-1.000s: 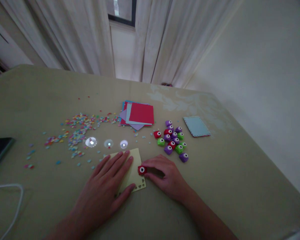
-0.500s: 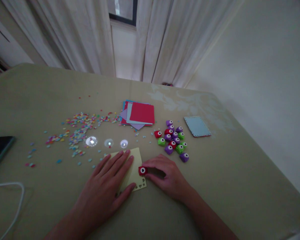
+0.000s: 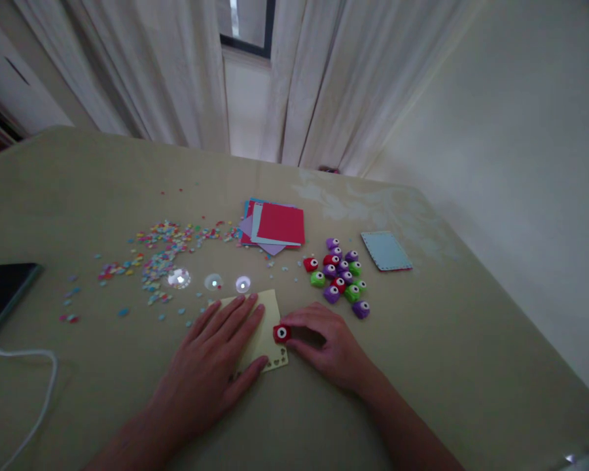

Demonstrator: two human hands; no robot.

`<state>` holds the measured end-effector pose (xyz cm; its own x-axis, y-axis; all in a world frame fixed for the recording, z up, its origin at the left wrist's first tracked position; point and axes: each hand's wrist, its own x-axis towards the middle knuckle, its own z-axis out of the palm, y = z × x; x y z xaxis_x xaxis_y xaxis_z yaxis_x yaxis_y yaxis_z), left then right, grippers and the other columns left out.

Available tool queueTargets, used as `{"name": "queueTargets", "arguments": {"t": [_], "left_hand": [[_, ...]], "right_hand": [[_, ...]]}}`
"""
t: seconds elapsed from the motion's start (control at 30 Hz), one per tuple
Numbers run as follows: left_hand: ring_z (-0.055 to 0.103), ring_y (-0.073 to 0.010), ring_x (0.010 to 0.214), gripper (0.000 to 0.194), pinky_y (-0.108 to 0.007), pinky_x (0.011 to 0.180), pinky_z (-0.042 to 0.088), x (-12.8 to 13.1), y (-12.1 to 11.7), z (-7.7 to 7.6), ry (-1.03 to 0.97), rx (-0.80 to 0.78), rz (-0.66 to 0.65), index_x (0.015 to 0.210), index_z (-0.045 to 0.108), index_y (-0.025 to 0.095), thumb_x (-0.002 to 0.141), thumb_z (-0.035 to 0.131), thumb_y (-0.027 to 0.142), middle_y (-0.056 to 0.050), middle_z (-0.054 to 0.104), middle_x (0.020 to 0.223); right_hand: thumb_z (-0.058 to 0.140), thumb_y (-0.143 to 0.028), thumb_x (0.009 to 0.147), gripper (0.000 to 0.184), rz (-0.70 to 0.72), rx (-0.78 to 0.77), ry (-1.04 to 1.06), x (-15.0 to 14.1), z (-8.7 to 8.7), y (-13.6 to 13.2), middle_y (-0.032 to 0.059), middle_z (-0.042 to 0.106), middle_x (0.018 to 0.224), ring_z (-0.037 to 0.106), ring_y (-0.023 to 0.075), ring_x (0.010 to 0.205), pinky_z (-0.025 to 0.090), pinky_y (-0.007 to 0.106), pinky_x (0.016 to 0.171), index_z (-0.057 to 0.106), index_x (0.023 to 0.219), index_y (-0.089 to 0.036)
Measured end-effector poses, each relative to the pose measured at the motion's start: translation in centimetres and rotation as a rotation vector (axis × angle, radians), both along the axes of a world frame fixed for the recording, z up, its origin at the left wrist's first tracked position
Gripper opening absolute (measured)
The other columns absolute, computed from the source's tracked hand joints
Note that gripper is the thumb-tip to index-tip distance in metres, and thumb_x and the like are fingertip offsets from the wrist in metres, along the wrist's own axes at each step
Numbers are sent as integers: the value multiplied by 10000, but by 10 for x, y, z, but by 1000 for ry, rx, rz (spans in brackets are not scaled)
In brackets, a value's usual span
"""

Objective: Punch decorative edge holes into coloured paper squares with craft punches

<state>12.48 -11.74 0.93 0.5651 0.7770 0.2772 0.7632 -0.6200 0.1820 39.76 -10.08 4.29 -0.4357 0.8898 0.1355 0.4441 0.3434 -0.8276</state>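
Note:
My left hand lies flat with fingers spread over a pale yellow paper square, covering much of it. Small heart and star cut-outs line the near edge of that paper. Between thumb and fingers, my right hand pinches a small red craft punch at the paper's right edge. A dark heart shows in the white circle on top of the punch. Beyond my right hand sits a cluster of small purple, green and red craft punches.
Colourful paper confetti is scattered at left. A stack of coloured paper squares lies farther back. At right rests a light blue square with a punched border. A dark tablet-like device and a white cable are far left.
The whole view has shifted slightly. My left hand still presses on the paper and my right hand still pinches the red punch at its edge.

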Motion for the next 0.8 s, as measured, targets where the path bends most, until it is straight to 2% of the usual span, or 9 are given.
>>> {"name": "queueTargets", "arguments": {"t": [0.07, 0.13, 0.2, 0.3, 0.4, 0.53, 0.8], "left_hand": [[490, -293, 1549, 705, -450, 1322, 233, 0, 0, 0, -9, 14, 3, 1684, 424, 235, 1065, 576, 536, -58, 457, 1741], [491, -287, 1547, 694, -446, 1320, 223, 1, 0, -1, -11, 27, 4, 1678, 433, 233, 1067, 574, 529, -58, 459, 1739], [491, -285, 1544, 686, -449, 1318, 213, 1, 0, -1, -13, 34, 5, 1673, 438, 231, 1069, 571, 529, -60, 462, 1737], [502, -291, 1533, 679, -465, 1302, 233, 1, 0, -3, -29, 37, 1, 1661, 453, 231, 1067, 572, 539, -69, 474, 1729], [514, -304, 1522, 678, -486, 1284, 266, 1, 1, -5, -54, 33, 4, 1655, 460, 232, 1063, 577, 543, -82, 498, 1712], [511, -310, 1522, 661, -495, 1273, 288, 3, 1, -6, -70, 37, 11, 1635, 486, 229, 1052, 589, 524, -84, 517, 1699], [491, -303, 1527, 656, -493, 1290, 237, 4, 1, -6, -80, 56, 11, 1625, 501, 237, 1037, 600, 511, -88, 536, 1683]], "right_hand": [[873, -363, 931, 389, -40, -69, 5, 1, 4, 0, 86, 822, 1210, 739, 266, 1078, 547, 397, 970, 788, 1290, -239], [879, -450, 910, 450, -104, -198, -2, 2, 10, 4, 93, 808, 1162, 732, 254, 1000, 561, 364, 862, 783, 1287, -224], [867, -517, 900, 452, -141, -348, -35, 2, 15, 12, 70, 786, 1014, 698, 215, 854, 532, 316, 732, 792, 1211, -198], [901, -546, 848, 456, -76, -497, -108, -2, 20, 29, 14, 713, 841, 631, 173, 744, 466, 274, 647, 780, 1083, -175], [929, -548, 810, 445, 1, -566, -170, -7, 24, 45, -15, 670, 778, 596, 154, 710, 422, 256, 610, 751, 975, -175], [959, -513, 775, 436, 2, -649, -264, -14, 28, 55, -32, 657, 746, 553, 138, 671, 376, 243, 566, 705, 902, -183], [910, -403, 857, 365, -4, -627, -517, -24, 39, 56, -61, 561, 664, 481, 125, 639, 328, 251, 565, 623, 780, -191]]}}
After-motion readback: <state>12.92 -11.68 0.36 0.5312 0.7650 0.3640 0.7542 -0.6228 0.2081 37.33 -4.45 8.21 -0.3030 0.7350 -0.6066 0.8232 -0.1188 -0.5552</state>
